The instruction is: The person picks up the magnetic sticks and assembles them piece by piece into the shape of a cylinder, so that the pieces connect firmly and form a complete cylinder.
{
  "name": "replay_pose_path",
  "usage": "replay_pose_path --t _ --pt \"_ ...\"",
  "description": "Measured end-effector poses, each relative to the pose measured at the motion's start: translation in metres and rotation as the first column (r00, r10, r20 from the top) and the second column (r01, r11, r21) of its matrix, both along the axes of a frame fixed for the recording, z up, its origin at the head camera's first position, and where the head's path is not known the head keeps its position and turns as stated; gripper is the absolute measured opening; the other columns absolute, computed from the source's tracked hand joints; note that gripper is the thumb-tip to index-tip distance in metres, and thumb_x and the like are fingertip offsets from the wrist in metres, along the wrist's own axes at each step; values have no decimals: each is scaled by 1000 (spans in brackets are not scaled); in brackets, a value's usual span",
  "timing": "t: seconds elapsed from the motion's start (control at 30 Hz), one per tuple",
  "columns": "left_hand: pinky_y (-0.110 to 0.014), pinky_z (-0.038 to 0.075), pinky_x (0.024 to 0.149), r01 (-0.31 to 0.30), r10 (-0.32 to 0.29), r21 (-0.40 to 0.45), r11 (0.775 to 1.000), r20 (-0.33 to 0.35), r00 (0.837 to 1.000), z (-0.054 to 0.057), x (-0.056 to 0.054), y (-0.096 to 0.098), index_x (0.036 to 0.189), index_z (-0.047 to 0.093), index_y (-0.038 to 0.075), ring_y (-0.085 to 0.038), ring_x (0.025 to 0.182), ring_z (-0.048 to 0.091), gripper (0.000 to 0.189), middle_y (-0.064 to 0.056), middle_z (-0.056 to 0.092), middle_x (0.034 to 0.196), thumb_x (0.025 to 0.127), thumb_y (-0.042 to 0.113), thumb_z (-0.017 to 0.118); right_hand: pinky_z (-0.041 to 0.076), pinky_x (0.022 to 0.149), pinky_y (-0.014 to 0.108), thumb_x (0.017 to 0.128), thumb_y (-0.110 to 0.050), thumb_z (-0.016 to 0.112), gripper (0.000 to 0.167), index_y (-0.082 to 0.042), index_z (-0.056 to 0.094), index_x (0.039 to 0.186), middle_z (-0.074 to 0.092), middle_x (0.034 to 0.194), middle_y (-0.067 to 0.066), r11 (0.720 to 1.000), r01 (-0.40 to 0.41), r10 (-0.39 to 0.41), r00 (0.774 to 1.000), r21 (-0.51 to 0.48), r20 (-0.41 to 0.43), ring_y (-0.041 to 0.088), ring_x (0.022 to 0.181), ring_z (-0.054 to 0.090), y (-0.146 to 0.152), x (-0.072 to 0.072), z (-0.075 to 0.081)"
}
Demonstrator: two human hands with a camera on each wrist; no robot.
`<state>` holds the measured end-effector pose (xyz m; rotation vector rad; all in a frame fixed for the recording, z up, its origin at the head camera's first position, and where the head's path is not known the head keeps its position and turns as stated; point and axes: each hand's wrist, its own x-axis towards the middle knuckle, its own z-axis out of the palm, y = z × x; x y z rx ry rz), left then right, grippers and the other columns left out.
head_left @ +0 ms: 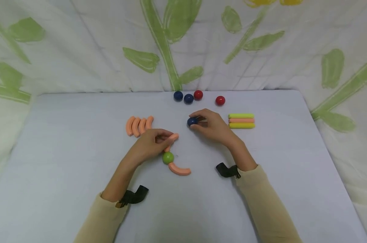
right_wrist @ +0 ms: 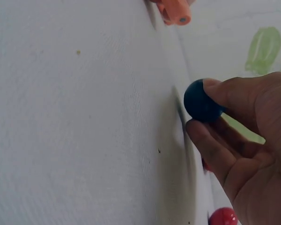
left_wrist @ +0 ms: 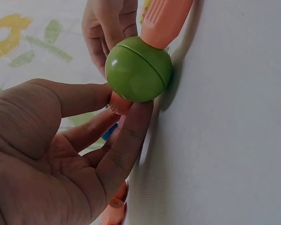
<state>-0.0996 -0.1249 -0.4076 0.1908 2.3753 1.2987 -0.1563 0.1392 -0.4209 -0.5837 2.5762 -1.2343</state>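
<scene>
My left hand [head_left: 151, 143] pinches a curved orange piece [head_left: 175, 136] between thumb and fingers. That piece meets a green ball [head_left: 168, 158], and a second curved orange piece [head_left: 180, 169] extends from the ball's other side, towards the front right. In the left wrist view the green ball [left_wrist: 138, 69] shows a seam and sits just beyond the fingertips. A dark blue ball [head_left: 191, 122] is held between the thumb and fingers of my right hand [head_left: 213, 126], to the right of and behind the orange piece. The right wrist view shows this blue ball [right_wrist: 201, 101] at the fingertips.
Several curved orange pieces [head_left: 135, 127] lie side by side behind the left hand. Along the back are two dark blue balls [head_left: 188, 98] and two red balls [head_left: 220, 100]. Right of the right hand lie straight sticks, yellow-green [head_left: 241, 115], orange [head_left: 241, 120] and yellow [head_left: 242, 125].
</scene>
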Motion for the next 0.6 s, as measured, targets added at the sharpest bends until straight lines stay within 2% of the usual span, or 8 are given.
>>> replay_pose_path --t 0.33,0.6 --pt "-29 55 81 -28 28 17 999 -23 999 -1 -1 -3 130 74 10 -16 93 70 38 -7 78 101 104 37 69 57 107 43 99 -12 76 35 -7 68 133 69 133 11 1000 -20 20 1000 -24 2 27 121 69 -6 10 0" --pt "-30 54 83 -50 50 -8 999 -9 999 -1 0 -4 131 72 12 -17 96 70 39 -5 77 100 105 41 67 58 105 41 99 -14 76 35 -10 68 134 69 132 7 996 -28 33 997 -82 67 24 121 68 0 39 5"
